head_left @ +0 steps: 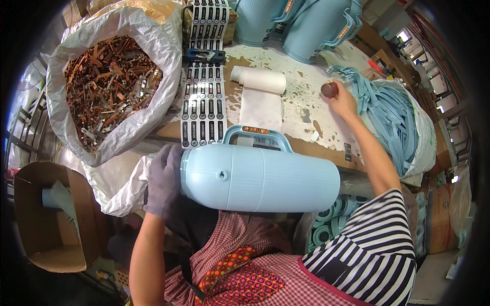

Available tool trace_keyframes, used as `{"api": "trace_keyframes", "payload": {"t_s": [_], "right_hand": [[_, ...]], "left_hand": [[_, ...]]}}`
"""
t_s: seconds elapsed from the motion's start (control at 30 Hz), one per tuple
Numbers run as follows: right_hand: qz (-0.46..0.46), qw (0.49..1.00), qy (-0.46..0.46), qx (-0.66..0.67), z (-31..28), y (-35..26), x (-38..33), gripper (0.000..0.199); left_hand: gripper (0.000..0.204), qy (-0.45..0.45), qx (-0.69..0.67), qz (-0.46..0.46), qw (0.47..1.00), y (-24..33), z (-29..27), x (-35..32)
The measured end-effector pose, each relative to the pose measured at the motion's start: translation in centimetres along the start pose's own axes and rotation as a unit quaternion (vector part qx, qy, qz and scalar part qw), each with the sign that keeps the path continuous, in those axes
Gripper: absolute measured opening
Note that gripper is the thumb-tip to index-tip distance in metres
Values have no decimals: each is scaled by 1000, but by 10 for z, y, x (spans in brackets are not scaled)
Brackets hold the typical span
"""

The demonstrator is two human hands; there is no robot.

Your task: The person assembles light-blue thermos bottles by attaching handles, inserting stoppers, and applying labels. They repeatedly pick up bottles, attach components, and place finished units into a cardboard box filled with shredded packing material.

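Note:
A light blue thermos jug (pixel 286 178) lies on its side in front of me, its handle (pixel 255 131) turned toward the table. My left hand (pixel 164 181), in a grey glove, is closed on the jug's left end. A small round hole (pixel 222 175) shows in the jug's side wall. Away to the right, over the worn tabletop, my bare right hand (pixel 343 102) grips a brown round-ended handle (pixel 329 90); the rest of that tool is hidden. Close by that hand is a bundle of light blue plastic strips (pixel 390 120).
A white sack (pixel 171 66) of rusty metal scraps stands at left, above a cardboard box (pixel 56 255). Sticker sheets (pixel 204 92), a blue cutter (pixel 204 55) and a white paper roll (pixel 263 81) lie on the table (pixel 306 76). Upright blue jugs (pixel 311 33) stand behind.

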State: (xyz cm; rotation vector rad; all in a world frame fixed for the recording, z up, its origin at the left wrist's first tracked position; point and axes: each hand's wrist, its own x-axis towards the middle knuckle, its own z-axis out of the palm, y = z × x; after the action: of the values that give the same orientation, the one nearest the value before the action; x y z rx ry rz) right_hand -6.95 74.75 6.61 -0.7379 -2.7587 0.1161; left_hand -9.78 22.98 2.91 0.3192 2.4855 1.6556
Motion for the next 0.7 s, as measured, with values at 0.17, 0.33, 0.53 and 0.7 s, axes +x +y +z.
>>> {"api": "trace_keyframes", "payload": {"t_s": [0.17, 0.33, 0.53, 0.7], "right_hand": [[-215, 767, -271, 541, -60, -148, -84, 58], [-227, 805, -345, 426, -34, -159, -82, 51], [-339, 844, -237, 342, -28, -200, -88, 50], [-141, 817, -382, 408, -68, -218, -80, 45]], "left_hand": [[33, -9, 2, -60, 998, 16, -6, -5], [31, -28, 17, -52, 998, 25, -4, -1], [29, -26, 7, -74, 997, 17, -4, -1], [33, -17, 55, -33, 998, 5, -10, 3]]}}
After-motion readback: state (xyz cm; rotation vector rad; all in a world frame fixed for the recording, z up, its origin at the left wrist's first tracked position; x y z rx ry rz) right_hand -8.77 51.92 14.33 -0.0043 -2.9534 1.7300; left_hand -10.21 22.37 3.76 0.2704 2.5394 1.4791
